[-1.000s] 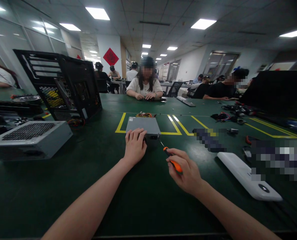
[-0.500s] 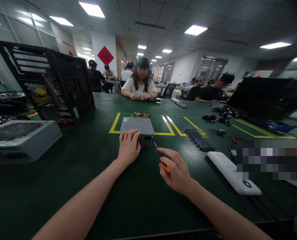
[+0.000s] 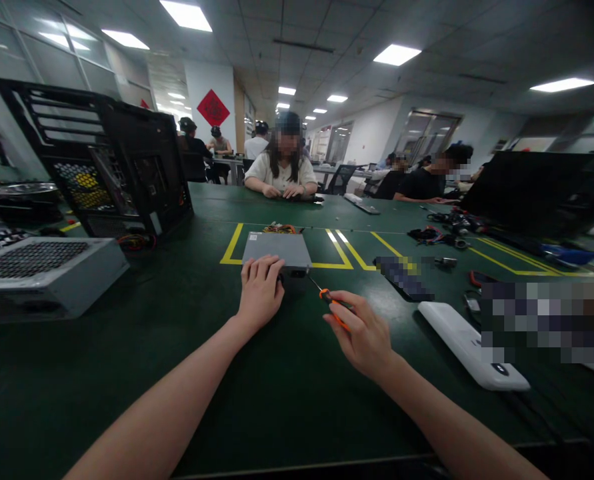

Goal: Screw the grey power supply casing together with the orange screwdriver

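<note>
A grey power supply unit (image 3: 281, 250) lies flat on the green table, its colored cables bunched behind it. My left hand (image 3: 261, 287) grips its near left edge, fingers on the top and thumb against the front face. In my right hand (image 3: 364, 327) is an orange and black screwdriver (image 3: 325, 295), held by the handle. Its thin shaft points up and left, with the tip at the unit's near right corner, beside the socket. Whether the tip touches a screw is too small to tell.
At left stand a black computer case (image 3: 111, 160) and a larger grey power supply (image 3: 51, 280). A white power strip (image 3: 457, 337) lies at right, near a pixelated dark object (image 3: 404, 277) and a dark monitor (image 3: 541, 190). A person (image 3: 281, 163) sits across the table.
My right hand and the screwdriver have shifted slightly right, and the handle is tilted lower, away from the unit. My left hand keeps its hold on the power supply unit.
</note>
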